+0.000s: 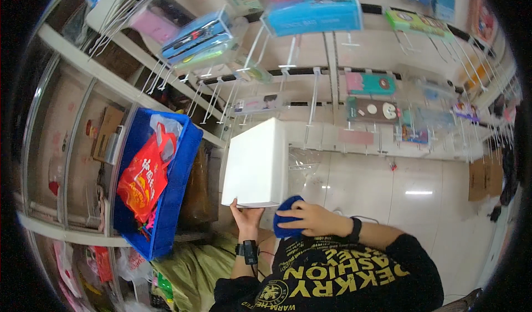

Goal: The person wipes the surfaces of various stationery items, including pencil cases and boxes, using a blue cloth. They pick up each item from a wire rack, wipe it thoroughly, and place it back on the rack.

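A white box-like container [255, 164] with smooth sides stands out in front of me, tilted slightly. My left hand [247, 218] grips its lower edge, with the thumb on the near face and the other fingers underneath, partly hidden. Just right of the container's lower corner, my right hand [309, 218] holds a folded dark blue cloth [286, 218] close to my chest. The cloth and the container appear apart. Both wrists wear black bands.
At the left, a blue plastic crate [178, 187] holds a red printed bag [145, 170]. Ahead are white display hooks [314, 100] with packaged pencil cases [316, 17]. A cardboard box [485, 179] is on the right. Olive-green fabric [199, 266] lies beside my left arm.
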